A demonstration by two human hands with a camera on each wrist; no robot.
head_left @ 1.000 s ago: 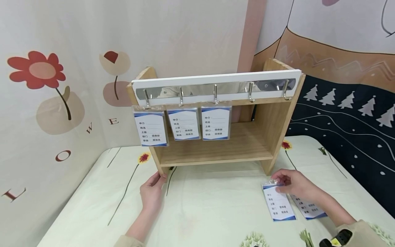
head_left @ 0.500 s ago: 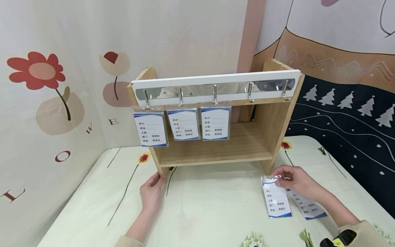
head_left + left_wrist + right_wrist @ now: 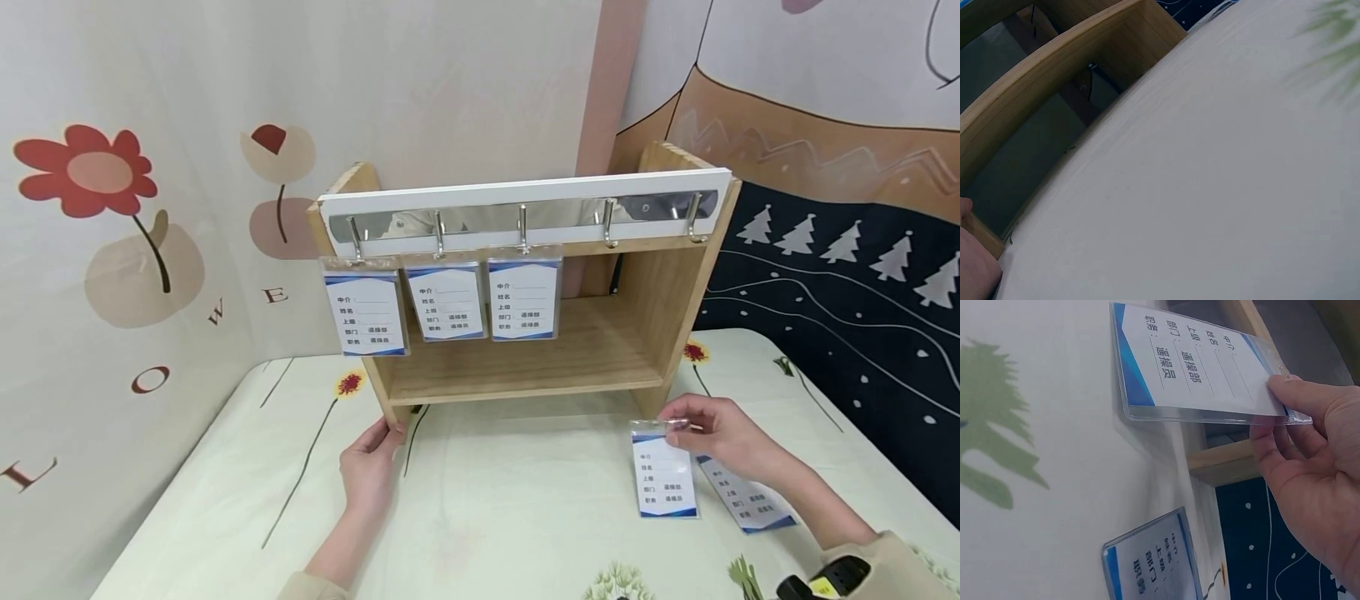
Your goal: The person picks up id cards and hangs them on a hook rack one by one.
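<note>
My right hand (image 3: 723,437) pinches a name badge in a clear plastic sleeve (image 3: 663,483) by its top edge, thumb on the printed face. In the right wrist view this badge (image 3: 1191,369) is held off the tablecloth. A second badge (image 3: 746,500) lies on the cloth below the right forearm, partly covered by it in the head view. My left hand (image 3: 370,475) holds the bottom of the left leg of a wooden shelf (image 3: 525,371). Three more badges, the nearest to the left hand being the leftmost badge (image 3: 366,312), hang along the shelf's front.
A white rail (image 3: 525,187) with a metal strip and several hooks crosses the shelf's top front. The two hooks on the right, including the end hook (image 3: 693,218), carry no badge. A pale flowered cloth (image 3: 510,500) covers the table; printed curtains stand behind.
My right hand has lifted the badge off the cloth and moved it slightly up and left; the badge now hangs straighter. The left hand and shelf stay put.
</note>
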